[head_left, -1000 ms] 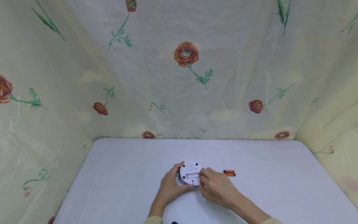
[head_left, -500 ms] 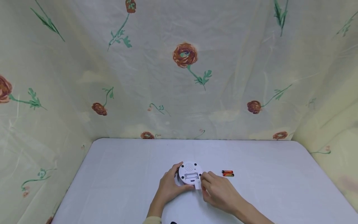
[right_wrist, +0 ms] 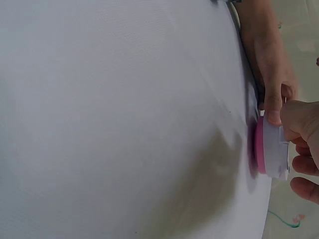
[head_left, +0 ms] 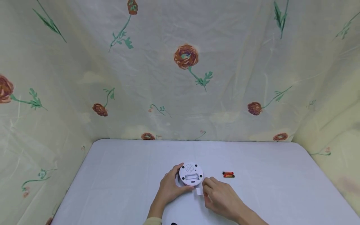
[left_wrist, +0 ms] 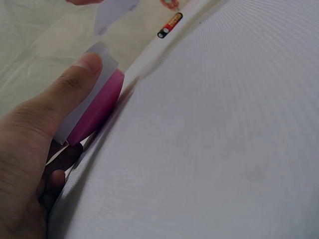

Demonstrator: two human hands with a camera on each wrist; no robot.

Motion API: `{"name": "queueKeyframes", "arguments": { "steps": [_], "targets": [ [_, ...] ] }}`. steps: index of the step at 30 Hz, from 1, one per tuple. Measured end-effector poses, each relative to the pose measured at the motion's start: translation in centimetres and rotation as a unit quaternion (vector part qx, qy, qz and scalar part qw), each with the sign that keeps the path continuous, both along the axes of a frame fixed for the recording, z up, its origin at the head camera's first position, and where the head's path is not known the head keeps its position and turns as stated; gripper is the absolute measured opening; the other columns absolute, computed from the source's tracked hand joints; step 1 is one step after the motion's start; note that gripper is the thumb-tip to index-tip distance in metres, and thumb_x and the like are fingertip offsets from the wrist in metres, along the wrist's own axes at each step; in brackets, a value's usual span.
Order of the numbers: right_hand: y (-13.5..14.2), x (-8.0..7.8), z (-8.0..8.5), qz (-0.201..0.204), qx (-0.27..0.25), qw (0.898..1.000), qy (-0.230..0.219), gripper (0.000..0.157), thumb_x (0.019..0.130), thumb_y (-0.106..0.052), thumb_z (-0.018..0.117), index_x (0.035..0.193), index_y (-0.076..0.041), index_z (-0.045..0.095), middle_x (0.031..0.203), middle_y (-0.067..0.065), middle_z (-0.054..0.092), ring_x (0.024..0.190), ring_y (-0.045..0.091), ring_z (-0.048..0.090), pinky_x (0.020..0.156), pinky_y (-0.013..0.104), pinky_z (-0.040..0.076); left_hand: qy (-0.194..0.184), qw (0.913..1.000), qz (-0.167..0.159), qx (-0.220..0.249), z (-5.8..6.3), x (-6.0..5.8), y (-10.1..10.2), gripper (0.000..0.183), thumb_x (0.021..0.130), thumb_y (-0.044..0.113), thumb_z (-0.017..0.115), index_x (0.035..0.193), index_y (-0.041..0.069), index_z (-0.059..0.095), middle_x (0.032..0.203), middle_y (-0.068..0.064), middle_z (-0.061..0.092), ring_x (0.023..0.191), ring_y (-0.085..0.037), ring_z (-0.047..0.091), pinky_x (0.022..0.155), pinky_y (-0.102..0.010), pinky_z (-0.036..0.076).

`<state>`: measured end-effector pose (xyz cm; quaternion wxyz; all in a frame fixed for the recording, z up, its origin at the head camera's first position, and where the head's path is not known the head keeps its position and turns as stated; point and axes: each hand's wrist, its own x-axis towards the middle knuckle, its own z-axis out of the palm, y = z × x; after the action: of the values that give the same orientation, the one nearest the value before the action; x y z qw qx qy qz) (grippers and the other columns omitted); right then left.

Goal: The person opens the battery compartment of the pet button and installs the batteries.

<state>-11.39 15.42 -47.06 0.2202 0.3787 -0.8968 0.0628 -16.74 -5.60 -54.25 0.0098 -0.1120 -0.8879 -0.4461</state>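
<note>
A round white device (head_left: pixel 189 170) lies with its dotted, footed underside up, and a bare battery slot shows in it. Its lower part is pink (left_wrist: pixel 102 107) in the left wrist view. My left hand (head_left: pixel 170 186) grips the device by its rim, thumb on the near side. Just right of it, my right hand (head_left: pixel 220 194) pinches a small white battery cover (head_left: pixel 199 191), apart from the device. Two red-and-black batteries (head_left: pixel 228 174) lie side by side to the right, beyond the right hand.
The white tabletop (head_left: pixel 126 175) extends around the hands, with its rounded far edge against a flowered curtain (head_left: pixel 222 103). A small dark object (head_left: pixel 174 223), mostly cut off, shows at the bottom edge of the head view.
The right hand has drawn the battery cover off the device, toward the near side, uncovering the slot fully. The left hand keeps its grip on the rim. The batteries lie as before.
</note>
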Motion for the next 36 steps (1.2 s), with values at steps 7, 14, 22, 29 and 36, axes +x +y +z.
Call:
{"name": "queueKeyframes", "arguments": {
  "steps": [7, 14, 22, 29, 36],
  "targets": [
    [0.1, 0.6, -0.5, 0.010, -0.018, 1.000, 0.018, 0.014, 0.064, -0.013, 0.070, 0.071, -0.018, 0.058, 0.078, -0.012, 0.048, 0.068, 0.002, 0.042, 0.052, 0.012, 0.035, 0.011, 0.9999, -0.007, 0.003, -0.1, -0.1, -0.1, 0.099, 0.059, 0.064, 0.076, 0.142, 0.026, 0.039, 0.137, 0.002, 0.055, 0.125, -0.020, 0.052, 0.101, -0.047, 0.039],
    [0.2, 1.1, -1.6, 0.027, -0.037, 0.998, 0.048, 0.015, 0.060, -0.011, 0.068, 0.067, -0.018, 0.056, 0.077, -0.011, 0.049, 0.067, 0.004, 0.045, 0.051, 0.014, 0.035, 0.013, 0.9999, -0.006, -0.005, 0.1, -0.1, 0.0, 0.096, 0.062, 0.058, 0.079, 0.143, 0.026, 0.040, 0.140, 0.000, 0.052, 0.124, -0.024, 0.052, 0.098, -0.048, 0.042],
    [0.2, 2.1, -2.7, 0.008, -0.016, 0.999, 0.027, 0.016, 0.061, -0.012, 0.071, 0.065, -0.016, 0.057, 0.080, -0.011, 0.050, 0.068, 0.003, 0.044, 0.052, 0.012, 0.034, 0.007, 0.9998, -0.008, -0.015, 0.0, -0.1, 0.1, 0.096, 0.063, 0.061, 0.077, 0.144, 0.029, 0.037, 0.143, 0.000, 0.049, 0.129, -0.024, 0.048, 0.105, -0.051, 0.035],
    [0.3, 2.1, -2.9, 0.012, -0.005, 0.999, 0.031, 0.015, 0.062, -0.014, 0.072, 0.068, -0.015, 0.059, 0.081, -0.009, 0.051, 0.069, 0.003, 0.044, 0.054, 0.014, 0.036, 0.004, 0.9998, -0.005, -0.017, 0.0, -0.3, 0.2, 0.097, 0.063, 0.061, 0.076, 0.145, 0.029, 0.036, 0.145, 0.000, 0.047, 0.131, -0.024, 0.047, 0.106, -0.052, 0.034],
    [0.3, 2.2, -3.4, 0.004, 0.010, 1.000, 0.011, 0.012, 0.065, -0.017, 0.072, 0.073, -0.014, 0.063, 0.084, -0.008, 0.054, 0.071, 0.005, 0.045, 0.058, 0.017, 0.040, 0.007, 0.9997, -0.008, -0.023, -0.1, -0.2, 0.1, 0.096, 0.063, 0.061, 0.077, 0.145, 0.030, 0.036, 0.144, 0.001, 0.048, 0.129, -0.024, 0.048, 0.103, -0.050, 0.038]
  ]
}}
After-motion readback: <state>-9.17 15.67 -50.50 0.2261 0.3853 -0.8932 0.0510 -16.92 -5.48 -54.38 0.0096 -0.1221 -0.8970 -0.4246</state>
